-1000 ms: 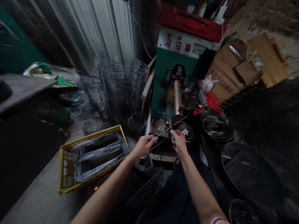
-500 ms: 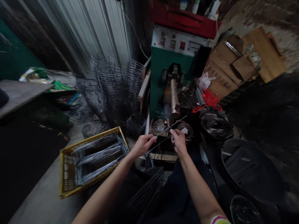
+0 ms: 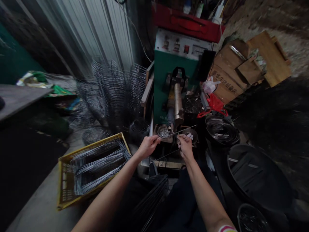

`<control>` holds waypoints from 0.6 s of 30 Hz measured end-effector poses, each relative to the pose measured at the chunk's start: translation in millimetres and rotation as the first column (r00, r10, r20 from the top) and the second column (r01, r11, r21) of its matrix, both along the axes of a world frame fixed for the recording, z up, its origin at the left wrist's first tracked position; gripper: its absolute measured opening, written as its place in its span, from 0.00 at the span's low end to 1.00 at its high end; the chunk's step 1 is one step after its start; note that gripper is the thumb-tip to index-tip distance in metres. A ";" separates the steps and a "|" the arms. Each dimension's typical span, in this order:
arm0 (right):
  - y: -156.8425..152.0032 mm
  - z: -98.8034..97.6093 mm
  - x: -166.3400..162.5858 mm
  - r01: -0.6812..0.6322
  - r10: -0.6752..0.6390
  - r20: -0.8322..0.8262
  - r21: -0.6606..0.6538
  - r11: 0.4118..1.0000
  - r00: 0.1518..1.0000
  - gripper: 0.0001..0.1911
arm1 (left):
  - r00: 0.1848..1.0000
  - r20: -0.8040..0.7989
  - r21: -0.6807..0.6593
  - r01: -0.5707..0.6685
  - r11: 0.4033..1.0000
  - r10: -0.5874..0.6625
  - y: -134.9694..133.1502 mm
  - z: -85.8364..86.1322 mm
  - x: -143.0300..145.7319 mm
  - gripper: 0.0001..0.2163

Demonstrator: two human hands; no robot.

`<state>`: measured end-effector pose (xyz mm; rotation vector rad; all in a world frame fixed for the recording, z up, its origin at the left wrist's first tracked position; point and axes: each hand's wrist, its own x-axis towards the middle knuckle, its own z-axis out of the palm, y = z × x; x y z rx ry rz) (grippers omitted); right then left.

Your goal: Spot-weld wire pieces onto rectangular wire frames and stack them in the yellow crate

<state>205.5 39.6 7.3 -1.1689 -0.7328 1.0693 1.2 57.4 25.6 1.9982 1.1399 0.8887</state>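
Both hands are raised in front of the green welding machine (image 3: pixel 169 74), at the foot of its brass-coloured electrode arm (image 3: pixel 177 103). The left hand (image 3: pixel 147 146) is closed in a pinch on the near end of a thin wire rod (image 3: pixel 180 131); the rod runs up and to the right past the right hand toward the machine's front edge. The right hand (image 3: pixel 185 145) is curled shut, fingertips gripping what appears to be the same wire piece, though blur prevents confirming the exact contact. A second wire (image 3: pixel 166 156) slants down and left below the 2 hands.

A small dish of metal parts (image 3: pixel 164 130) sits at the machine's base, just beside the left hand's fingers. A yellow crate (image 3: pixel 63 180) of bent wire frames lies on the floor to the left. Stacked wire baskets (image 3: pixel 116 90) stand behind it. Coiled wire (image 3: pixel 220 130) and a black tub (image 3: pixel 258 180) lie to the right.
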 end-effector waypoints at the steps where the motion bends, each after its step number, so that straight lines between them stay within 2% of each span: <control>1: -0.2 0.2 -0.5 0.006 -0.006 -0.003 0.001 1.000 1.000 0.13 | 1.000 -0.003 0.003 -0.003 1.000 0.003 -0.1 1.0 -0.2 0.19; 7: 1.5 0.3 -0.5 0.020 -0.019 -0.027 0.016 1.000 0.999 0.13 | 0.999 -0.023 0.039 -0.022 0.999 0.023 5.1 3.5 0.2 0.18; 14: 5.6 -0.7 -2.0 -0.001 0.001 -0.028 0.020 1.000 1.000 0.16 | 0.999 -0.043 0.045 -0.013 0.999 0.015 17.4 -1.5 -2.5 0.18; 18: -13.7 3.4 3.5 -0.057 0.057 -0.001 -0.012 0.998 0.998 0.18 | 1.000 -0.014 0.000 0.028 1.000 -0.028 18.5 -3.7 -3.1 0.17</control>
